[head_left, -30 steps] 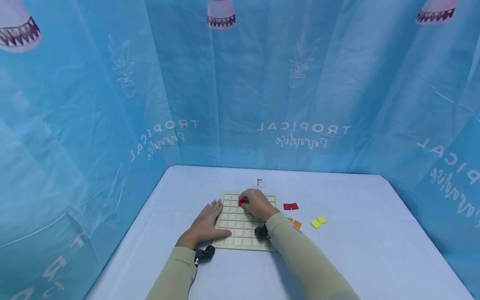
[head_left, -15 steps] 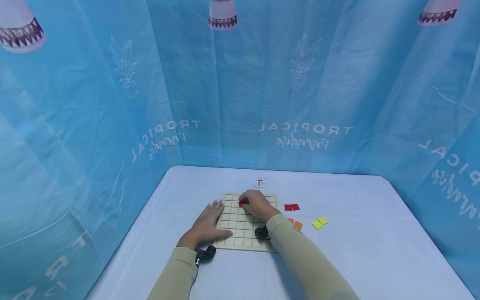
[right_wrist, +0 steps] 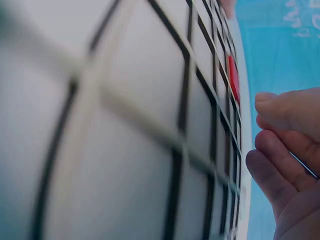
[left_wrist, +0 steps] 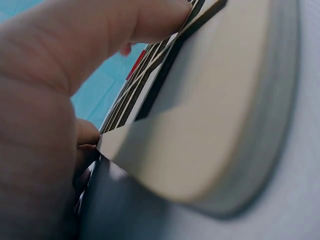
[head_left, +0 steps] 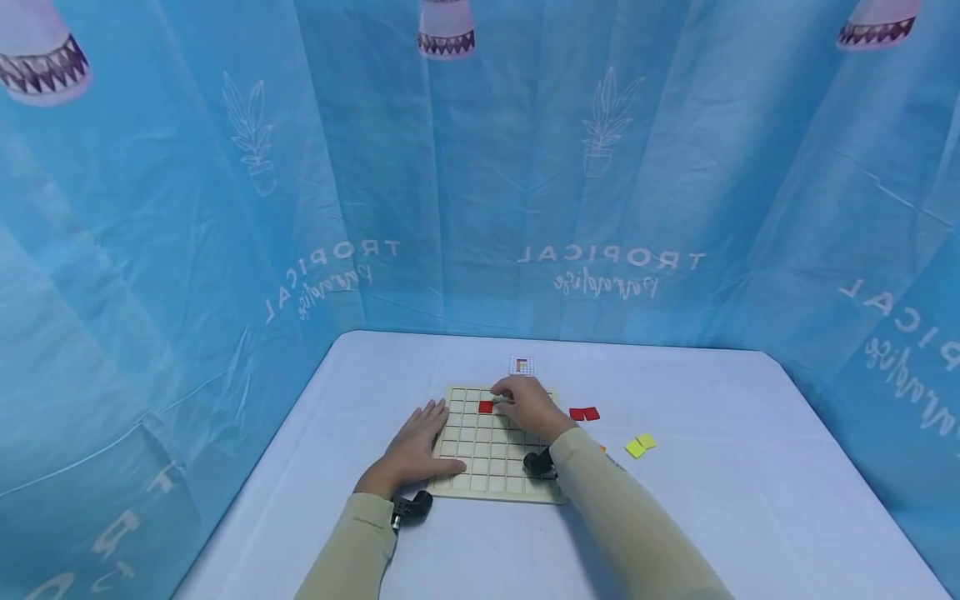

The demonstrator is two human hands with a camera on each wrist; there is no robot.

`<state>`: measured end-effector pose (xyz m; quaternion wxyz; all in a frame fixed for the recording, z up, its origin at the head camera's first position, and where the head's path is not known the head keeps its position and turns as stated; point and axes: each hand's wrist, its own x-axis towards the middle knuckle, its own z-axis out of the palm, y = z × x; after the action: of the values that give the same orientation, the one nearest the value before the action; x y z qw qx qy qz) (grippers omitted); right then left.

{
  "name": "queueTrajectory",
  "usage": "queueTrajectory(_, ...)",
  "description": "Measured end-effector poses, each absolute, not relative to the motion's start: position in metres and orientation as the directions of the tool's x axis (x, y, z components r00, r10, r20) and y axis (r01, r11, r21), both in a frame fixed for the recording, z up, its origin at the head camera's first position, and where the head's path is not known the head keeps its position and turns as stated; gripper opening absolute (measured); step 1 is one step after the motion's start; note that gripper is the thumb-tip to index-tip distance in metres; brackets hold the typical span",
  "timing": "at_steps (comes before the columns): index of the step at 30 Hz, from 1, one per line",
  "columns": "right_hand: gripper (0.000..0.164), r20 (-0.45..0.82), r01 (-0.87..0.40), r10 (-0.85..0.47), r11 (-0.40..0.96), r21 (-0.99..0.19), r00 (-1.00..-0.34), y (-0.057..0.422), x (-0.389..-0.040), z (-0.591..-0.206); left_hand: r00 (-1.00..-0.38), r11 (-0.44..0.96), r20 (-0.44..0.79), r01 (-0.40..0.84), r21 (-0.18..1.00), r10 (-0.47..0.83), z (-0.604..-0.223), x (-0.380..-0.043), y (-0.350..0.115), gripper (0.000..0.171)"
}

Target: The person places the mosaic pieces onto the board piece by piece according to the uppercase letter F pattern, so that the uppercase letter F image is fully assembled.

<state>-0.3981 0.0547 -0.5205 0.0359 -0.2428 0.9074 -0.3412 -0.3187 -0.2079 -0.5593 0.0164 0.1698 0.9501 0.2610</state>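
Observation:
A pale grid board point(head_left: 480, 482) lies on the white table, and one red square tile point(head_left: 486, 407) sits flat in a cell of its second row from the far edge. My left hand point(head_left: 408, 450) rests along the board's left side, fingers extended and thumb lying over its near left part. The left wrist view shows the thumb point(left_wrist: 162, 20) across the board's edge. Just right of the red tile, my right hand point(head_left: 528, 407) hovers over the board with loosely bent fingers. In the right wrist view its fingertips point(right_wrist: 265, 145) hold nothing visible, apart from the tile.
Two red tiles point(head_left: 584, 413) lie right of the board, with two yellow tiles point(head_left: 641, 446) farther right. An orange tile point(head_left: 602, 448) peeks out beside the right forearm, which hides the rest. A small printed grid card point(head_left: 521, 365) lies beyond the board. Blue curtains point(head_left: 480, 208) surround the table.
My right hand has let go of the red tile and shifted a little to the right, leaving the tile in its cell. The left hand has stayed in place.

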Motion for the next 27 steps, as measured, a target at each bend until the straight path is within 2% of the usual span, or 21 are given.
queueTrajectory(8, 0.028, 0.148, -0.357, -0.356, 0.642, -0.679, -0.923, 0.104, -0.402, -0.517, -0.941, 0.806, 0.06, 0.316, 0.501, 0.332, -0.557, -0.318, -0.209, 0.122)
queueTrajectory(15, 0.028, 0.135, -0.264, -0.239, 0.671, -0.693, -0.961, 0.151, -0.405, -0.515, -0.935, 0.804, 0.062, 0.332, 0.493, 0.348, -0.558, -0.318, -0.207, 0.122)
queueTrajectory(21, 0.032, 0.063, -0.185, -0.195, 0.706, -0.683, -0.979, 0.186, -0.405, -0.514, -0.936, 0.808, 0.065, 0.333, 0.486, 0.346, -0.557, -0.318, -0.207, 0.121)
queueTrajectory(27, 0.034, -0.027, -0.142, -0.222, 0.707, -0.692, -0.975, 0.202, -0.402, -0.52, -0.937, 0.807, 0.064, 0.329, 0.49, 0.343, -0.558, -0.319, -0.207, 0.122)
